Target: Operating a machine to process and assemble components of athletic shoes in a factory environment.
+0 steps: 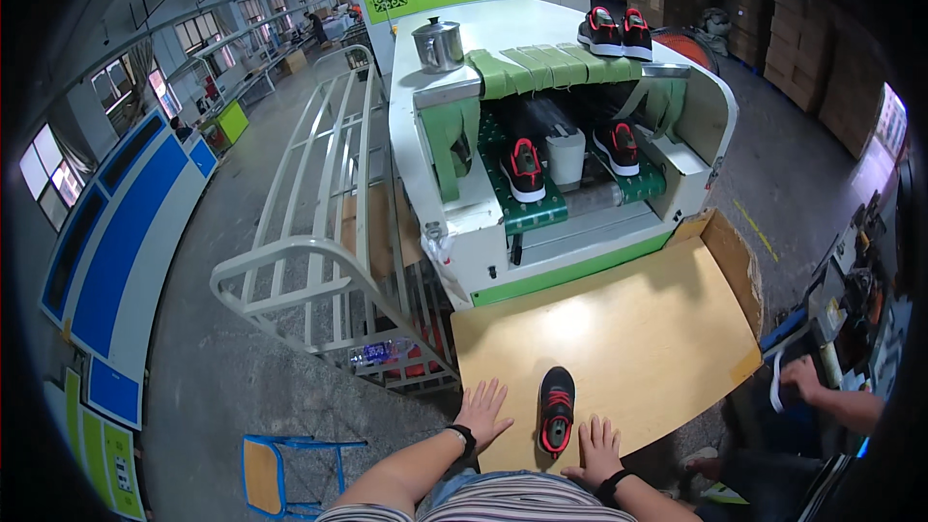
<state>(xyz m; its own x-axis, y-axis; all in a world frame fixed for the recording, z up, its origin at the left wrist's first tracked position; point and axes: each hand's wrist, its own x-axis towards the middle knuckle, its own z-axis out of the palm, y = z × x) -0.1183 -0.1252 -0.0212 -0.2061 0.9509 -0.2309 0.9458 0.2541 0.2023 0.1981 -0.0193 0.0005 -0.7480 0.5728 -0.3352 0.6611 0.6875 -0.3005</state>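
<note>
A black shoe with red trim [556, 412] lies on the wooden board in front of me, its toe pointing away. To its left, my left hand [482, 412] rests at the board's edge with fingers spread. My right hand [598, 450] lies flat just right of the shoe's heel, also open. Neither hand appears to hold anything. Ahead, a matching shoe [524, 171] sits on the left green belt of the machine, and another shoe [619, 148] is on the right belt. A further pair of shoes [617, 33] stands on the machine's top.
The wooden board [657, 329] adjoins the white and green conveyor machine [570, 251]. A lidded metal mug [441, 44] stands on the machine. At left are a metal rack [307, 280] and a blue-framed stool [263, 476]. Another person's hand [800, 379] holds a white shoe sole at right.
</note>
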